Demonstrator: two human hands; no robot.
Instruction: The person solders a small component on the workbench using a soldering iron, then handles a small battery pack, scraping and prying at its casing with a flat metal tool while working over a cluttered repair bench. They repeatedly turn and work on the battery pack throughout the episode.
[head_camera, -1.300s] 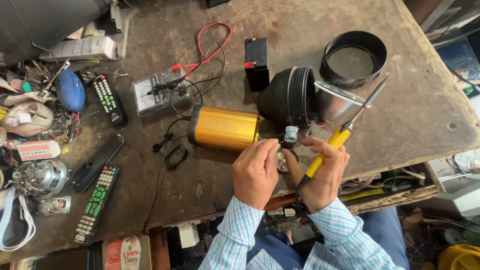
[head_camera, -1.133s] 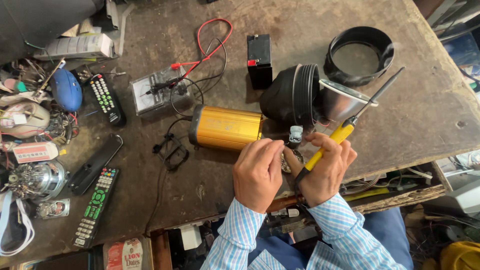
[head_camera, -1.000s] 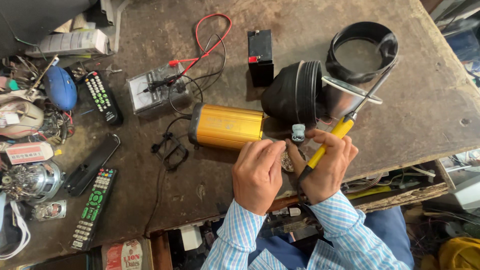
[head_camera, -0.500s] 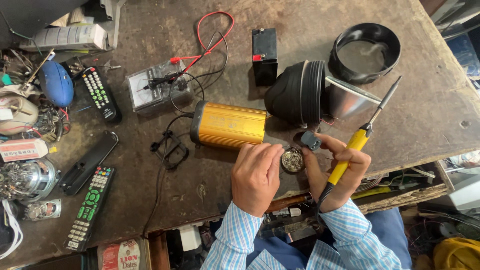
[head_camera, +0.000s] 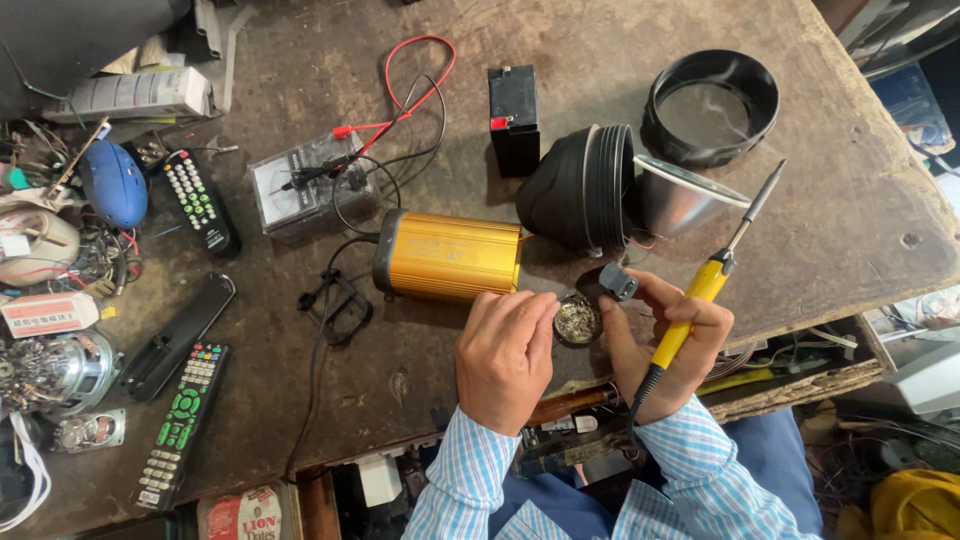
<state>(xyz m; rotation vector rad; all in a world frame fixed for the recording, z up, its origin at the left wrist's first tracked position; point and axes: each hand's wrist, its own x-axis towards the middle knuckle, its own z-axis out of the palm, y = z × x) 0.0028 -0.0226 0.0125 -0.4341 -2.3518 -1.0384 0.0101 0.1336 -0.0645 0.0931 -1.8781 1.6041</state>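
A cluttered brown worktop. The right hand grips a yellow soldering iron, tip toward 1 o'clock, and pinches a small, light black switch. The left hand, curled, touches a round tin. Hold the iron only by its handle.

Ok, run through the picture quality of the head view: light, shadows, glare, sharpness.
Head view: even, soft daylight across the workbench; short shadows sit under the gold metal box and the left hand. Mild glare on the silver reflector and the box's top. Centre is sharp, down to the soldering iron in the right hand; the edges bend slightly with wide-angle distortion, and the clutter on the left edge looks softer.
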